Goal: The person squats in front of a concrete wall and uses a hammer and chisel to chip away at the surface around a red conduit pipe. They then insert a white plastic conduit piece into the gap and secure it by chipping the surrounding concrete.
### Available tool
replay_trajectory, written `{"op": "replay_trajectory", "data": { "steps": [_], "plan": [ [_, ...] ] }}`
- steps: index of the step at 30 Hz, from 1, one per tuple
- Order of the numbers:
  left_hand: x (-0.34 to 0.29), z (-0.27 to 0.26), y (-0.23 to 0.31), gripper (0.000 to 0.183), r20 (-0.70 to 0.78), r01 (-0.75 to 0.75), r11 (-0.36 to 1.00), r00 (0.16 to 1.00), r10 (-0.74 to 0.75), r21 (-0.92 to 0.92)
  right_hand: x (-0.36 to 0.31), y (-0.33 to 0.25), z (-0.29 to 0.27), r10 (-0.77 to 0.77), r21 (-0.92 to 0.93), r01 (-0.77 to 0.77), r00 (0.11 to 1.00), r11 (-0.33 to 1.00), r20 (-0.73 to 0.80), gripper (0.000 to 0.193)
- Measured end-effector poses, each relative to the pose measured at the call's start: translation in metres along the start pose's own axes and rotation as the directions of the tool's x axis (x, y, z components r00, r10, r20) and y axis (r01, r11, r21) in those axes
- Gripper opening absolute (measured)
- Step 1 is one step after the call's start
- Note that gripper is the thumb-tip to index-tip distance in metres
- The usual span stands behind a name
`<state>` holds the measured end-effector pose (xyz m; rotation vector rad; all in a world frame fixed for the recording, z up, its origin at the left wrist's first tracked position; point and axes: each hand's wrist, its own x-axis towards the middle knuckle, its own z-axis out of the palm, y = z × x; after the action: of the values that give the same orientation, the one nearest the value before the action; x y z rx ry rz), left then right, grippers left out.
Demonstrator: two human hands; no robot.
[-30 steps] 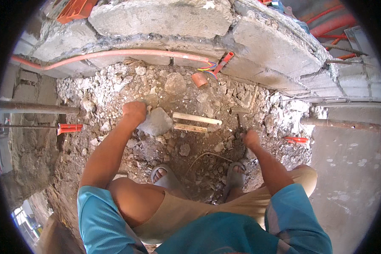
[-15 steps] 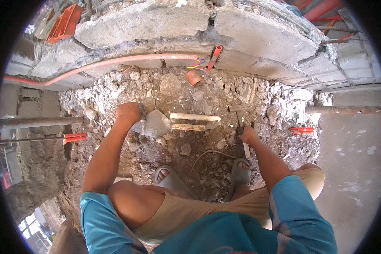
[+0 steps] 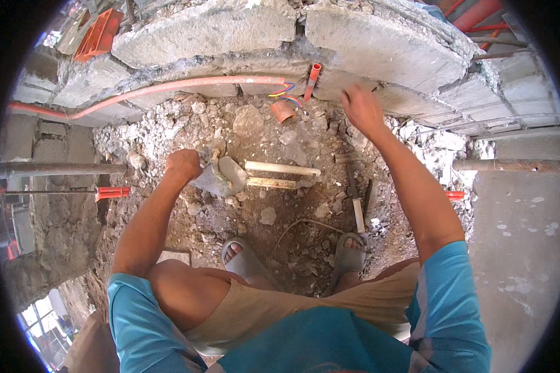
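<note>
My left hand (image 3: 183,166) is closed in a fist around what looks like a trowel, its grey blade (image 3: 210,181) tilted low over the rubble. The grip itself is hidden in the fist. Against the blade shows a pale grey flat piece (image 3: 233,172). My right hand (image 3: 362,109) reaches forward near the foot of the block wall (image 3: 386,40), fingers apart and nothing visible in it. Behind it on the ground lies a hammer-like tool (image 3: 353,186) with a dark shaft and a pale grip end. Two pale sticks (image 3: 282,168) rest side by side between my hands.
An orange conduit (image 3: 174,89) runs along the wall, ending in coloured wires (image 3: 286,93). Beside them are a short upright orange pipe (image 3: 313,81) and a pipe piece (image 3: 282,112). Rusty bars (image 3: 507,165) jut in from both sides. A thin bent rod (image 3: 298,222) lies between my sandals.
My right hand has let go of the hammer-like tool and moved forward to the wall. The grey blade by my left hand has tilted, while that hand stays in nearly the same place.
</note>
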<state>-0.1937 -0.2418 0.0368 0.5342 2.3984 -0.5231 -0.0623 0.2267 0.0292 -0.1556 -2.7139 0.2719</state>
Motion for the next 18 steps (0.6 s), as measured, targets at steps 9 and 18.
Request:
{"op": "replay_trajectory", "data": {
  "steps": [9, 18],
  "plan": [
    [-0.030, 0.008, -0.011, 0.037, 0.018, 0.001, 0.997, 1.000, 0.000, -0.071, 0.086, -0.052, -0.012, 0.136, 0.108, -0.156, 0.976, 0.982, 0.172, 0.021],
    [-0.097, 0.082, -0.057, 0.041, -0.067, 0.036, 0.971, 0.996, -0.053, -0.236, 0.084, -0.050, 0.008, 0.189, 0.177, -0.229, 0.958, 0.957, 0.216, 0.021]
  ]
}}
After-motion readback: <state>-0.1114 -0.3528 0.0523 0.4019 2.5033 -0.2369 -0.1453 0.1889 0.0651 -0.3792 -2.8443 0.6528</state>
